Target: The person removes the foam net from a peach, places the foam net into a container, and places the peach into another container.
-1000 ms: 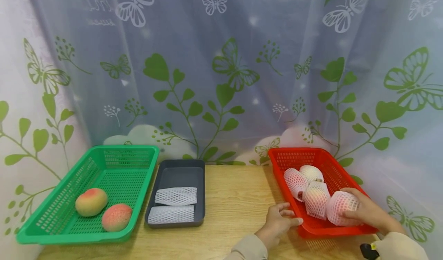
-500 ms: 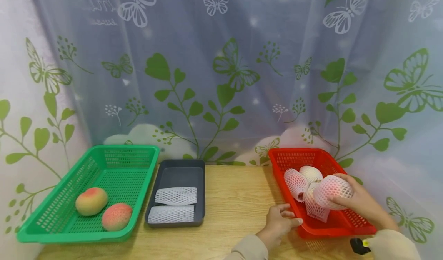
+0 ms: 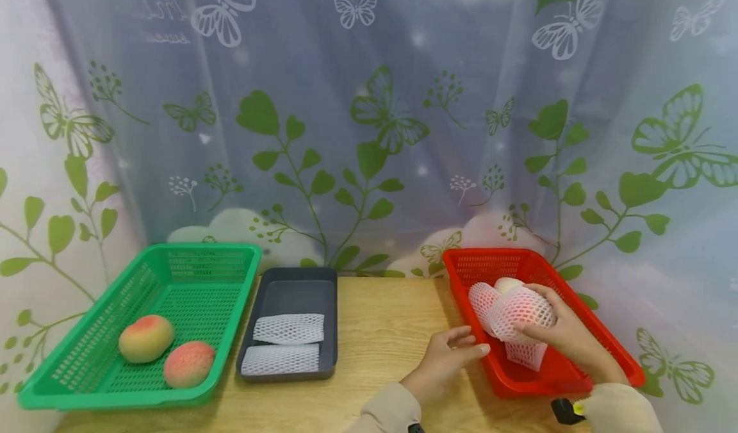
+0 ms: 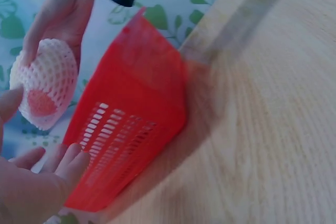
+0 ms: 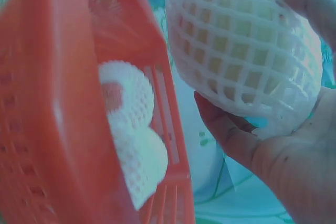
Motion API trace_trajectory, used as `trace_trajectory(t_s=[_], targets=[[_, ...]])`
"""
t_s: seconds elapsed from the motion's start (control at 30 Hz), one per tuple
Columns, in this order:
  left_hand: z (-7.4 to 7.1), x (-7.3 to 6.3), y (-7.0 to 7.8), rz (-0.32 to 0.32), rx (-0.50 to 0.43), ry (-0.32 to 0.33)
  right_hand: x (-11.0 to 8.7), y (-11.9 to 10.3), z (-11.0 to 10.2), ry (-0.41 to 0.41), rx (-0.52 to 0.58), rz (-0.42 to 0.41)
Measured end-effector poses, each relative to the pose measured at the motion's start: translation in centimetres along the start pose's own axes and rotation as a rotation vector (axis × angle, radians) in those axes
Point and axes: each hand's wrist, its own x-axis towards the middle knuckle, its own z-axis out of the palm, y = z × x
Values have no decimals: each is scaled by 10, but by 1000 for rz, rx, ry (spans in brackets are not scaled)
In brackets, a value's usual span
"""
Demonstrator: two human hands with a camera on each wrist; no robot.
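Observation:
My right hand grips a peach in a white foam net above the red basket. In the right wrist view, fingers and thumb wrap round the netted peach, well outside the basket's rim in that view. Several other netted fruits lie in the basket, among them a pink one at the left and a whitish one behind, partly hidden. Beside the basket's left rim, my left hand holds nothing, its fingers loosely bent and its thumb pointing at the rim.
A green basket at the left holds two bare peaches, one yellowish and one pink. Next to it, a dark grey tray carries two flat white foam nets. A printed curtain hangs behind the wooden table.
My right hand has lifted the netted peach from the basket's front right and carried it left and back, over the other fruits. My left hand has drawn slightly left from the rim.

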Motion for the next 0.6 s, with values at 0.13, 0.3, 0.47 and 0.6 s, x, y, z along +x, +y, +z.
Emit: trace_trajectory(t_s=[0.13, 0.3, 0.47, 0.6], targets=[[-13, 1, 4, 38, -67, -36, 2, -5, 14, -4, 23, -27], [-24, 0, 9, 53, -142, -60, 6, -12, 31, -26, 106, -88], [-34, -4, 13, 54, -251, -101, 8, -20, 51, -25, 152, -99], [-42, -5, 14, 52, -329, -142, 11, -24, 67, -32, 213, -109]])
